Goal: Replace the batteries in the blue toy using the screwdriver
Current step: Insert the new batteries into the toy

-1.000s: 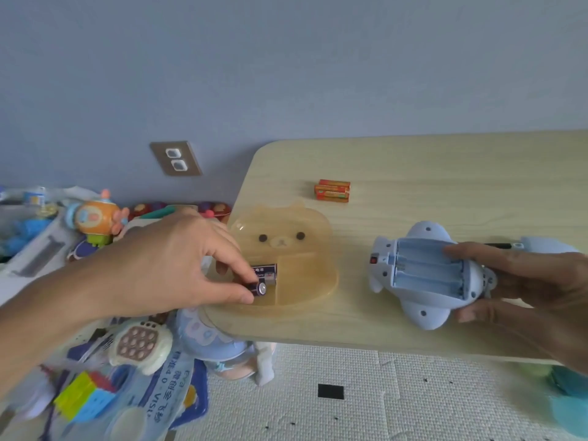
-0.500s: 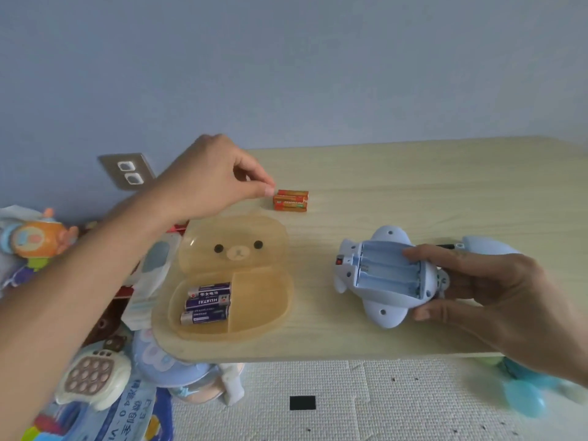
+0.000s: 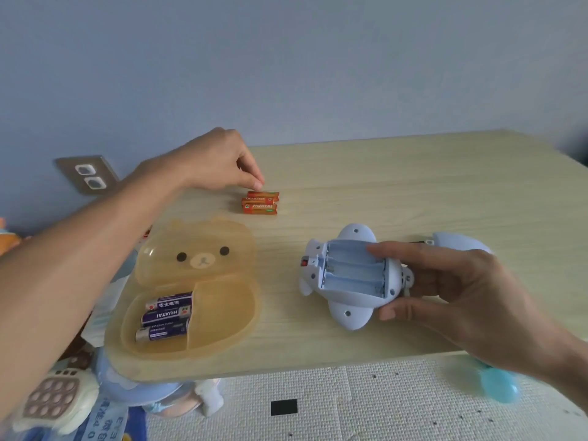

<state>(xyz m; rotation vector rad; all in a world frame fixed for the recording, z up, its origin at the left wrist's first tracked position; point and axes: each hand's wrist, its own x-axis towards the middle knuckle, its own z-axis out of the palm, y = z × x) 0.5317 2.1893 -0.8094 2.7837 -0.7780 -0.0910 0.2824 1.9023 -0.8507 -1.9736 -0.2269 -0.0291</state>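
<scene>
Blue plastic, the toy [image 3: 346, 278] lies belly-up on the wooden table [image 3: 413, 186] with its battery bay bare, clamped by the right hand [image 3: 451, 288] – left of it the bear-shaped box [image 3: 197, 281] holds purple batteries [image 3: 167, 316], and beyond, the left hand [image 3: 219, 163] touches pinched fingertips [image 3: 258, 185] to the orange batteries [image 3: 261, 202].

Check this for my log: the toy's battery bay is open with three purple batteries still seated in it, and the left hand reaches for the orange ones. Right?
Not quite. The head view shows the blue toy's bay empty; the three purple batteries lie in the bear-shaped box. The left hand does reach the orange batteries.
</scene>
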